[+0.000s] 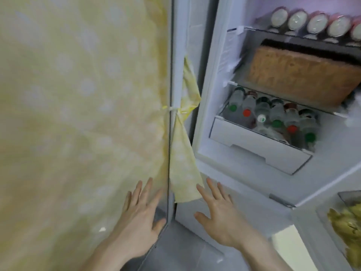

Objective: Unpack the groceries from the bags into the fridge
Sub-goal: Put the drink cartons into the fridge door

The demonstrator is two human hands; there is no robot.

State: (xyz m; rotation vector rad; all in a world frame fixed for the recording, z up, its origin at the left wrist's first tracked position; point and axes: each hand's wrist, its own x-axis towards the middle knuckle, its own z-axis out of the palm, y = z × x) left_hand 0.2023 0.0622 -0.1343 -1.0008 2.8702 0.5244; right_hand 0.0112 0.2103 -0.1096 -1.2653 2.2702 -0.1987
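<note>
Fridge (203,94) stands open on the right of the view, its lit interior facing the camera. Top shelf at far right carries a row of cans (317,22) lying end-on. Below them sits a large tan block in a clear container (300,75). Under that, a white drawer (259,147) is partly pulled out and packed with upright bottles (273,118) capped in green, red and white. At the lower right edge, a door bin (347,198) holds something yellow-green; blur prevents identification.

Yellow patterned cloth (78,114) covers the whole left side of the view. A flap of the same cloth (185,173) hangs over the fridge's left edge, tied with a white cord (172,109).

Left hand (140,218) lies flat on the cloth-covered surface near its right edge, fingers straight and slightly apart, holding nothing. Right hand (220,214) is raised just beside the flap's lower end, in front of the white panel below the drawer, fingers spread and straight, holding nothing; contact with the panel cannot be judged.
</note>
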